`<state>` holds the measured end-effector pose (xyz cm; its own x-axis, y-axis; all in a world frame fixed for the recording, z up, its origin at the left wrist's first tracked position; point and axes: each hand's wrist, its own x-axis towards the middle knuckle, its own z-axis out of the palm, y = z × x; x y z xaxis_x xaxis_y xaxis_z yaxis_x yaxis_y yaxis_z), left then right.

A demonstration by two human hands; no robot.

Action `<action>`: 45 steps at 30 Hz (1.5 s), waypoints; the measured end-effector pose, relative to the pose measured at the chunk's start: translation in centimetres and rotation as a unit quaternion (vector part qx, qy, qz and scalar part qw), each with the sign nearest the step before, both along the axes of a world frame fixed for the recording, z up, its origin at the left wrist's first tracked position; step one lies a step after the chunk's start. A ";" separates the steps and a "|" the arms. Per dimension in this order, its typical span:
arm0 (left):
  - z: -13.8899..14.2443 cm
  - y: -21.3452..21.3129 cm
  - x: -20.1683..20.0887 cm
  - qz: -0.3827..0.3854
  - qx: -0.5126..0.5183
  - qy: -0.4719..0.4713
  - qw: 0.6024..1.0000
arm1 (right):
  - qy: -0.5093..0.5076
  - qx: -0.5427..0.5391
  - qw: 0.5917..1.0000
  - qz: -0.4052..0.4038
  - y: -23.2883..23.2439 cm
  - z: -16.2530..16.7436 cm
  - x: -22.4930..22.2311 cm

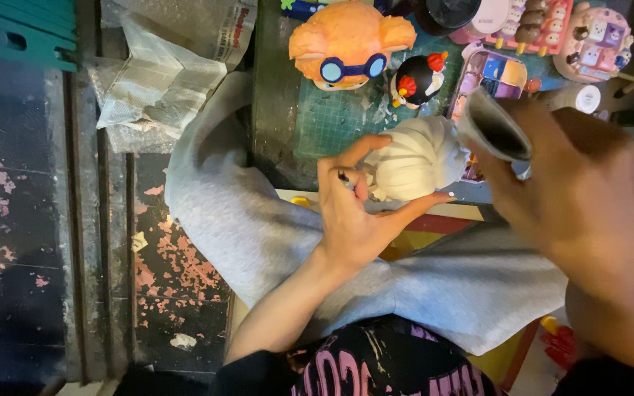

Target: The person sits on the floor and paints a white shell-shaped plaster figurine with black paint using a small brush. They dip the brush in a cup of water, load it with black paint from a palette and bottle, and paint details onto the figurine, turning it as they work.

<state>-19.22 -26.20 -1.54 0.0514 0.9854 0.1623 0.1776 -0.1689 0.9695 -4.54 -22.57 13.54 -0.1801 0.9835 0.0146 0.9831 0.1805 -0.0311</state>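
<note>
Left hand point(350, 213): grip clamped on white unpainted figurine point(414, 160), held above lap at table point(273, 110) edge.
Right hand point(574, 191): grip closed on folded grey sandpaper point(494, 130), touching figurine.
Nearby: orange goggled figure point(348, 40), black penguin figure point(416, 79) on green cutting mat point(339, 117).

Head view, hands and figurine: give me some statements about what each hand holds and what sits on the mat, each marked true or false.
1. The left hand holds a white unpainted figurine. True.
2. The right hand is empty. False: it grips a folded grey sheet, perhaps sandpaper, beside the figurine.
3. An orange figure with blue goggles sits on the green cutting mat. True.
4. The small black bird figure lies on the person's lap. False: it stands on the mat beside the orange figure.
5. The person wears grey trousers. True.
</note>
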 end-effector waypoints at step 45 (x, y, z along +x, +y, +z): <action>0.4 -0.2 0.0 0.000 -0.020 -0.035 0.999 | 0.077 0.021 0.996 -0.050 -1.5 -0.9 0.7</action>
